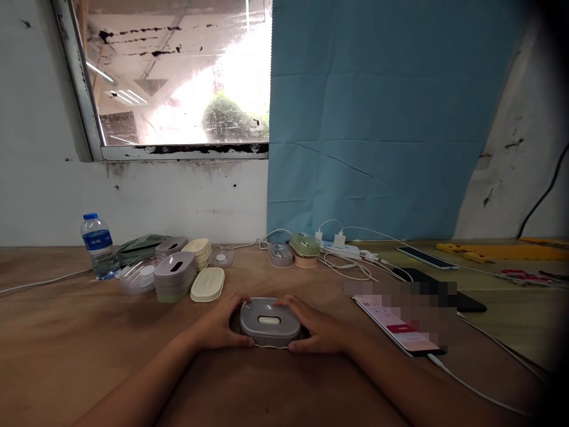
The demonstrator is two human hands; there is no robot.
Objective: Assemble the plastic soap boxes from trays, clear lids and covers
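A grey oval plastic box [269,329] sits on the brown tabletop in front of me. Its top has a slot, through which something cream-coloured shows, and a thin pale rim peeks out along its bottom edge. My left hand [223,325] is wrapped round the box's left end, thumb at the front lower edge. On the opposite end my right hand [320,327] grips it the same way. Left of the box lies a cream oval lid [208,284], beside a stack of grey slotted covers [176,274].
Behind are stacked cream pieces [198,249], clear plastic parts [140,276] and a water bottle [98,246]. Two finished-looking boxes, one grey [280,255] and one green-topped [304,246], stand near a power strip [340,249] with cables. A lit phone [398,326] lies right.
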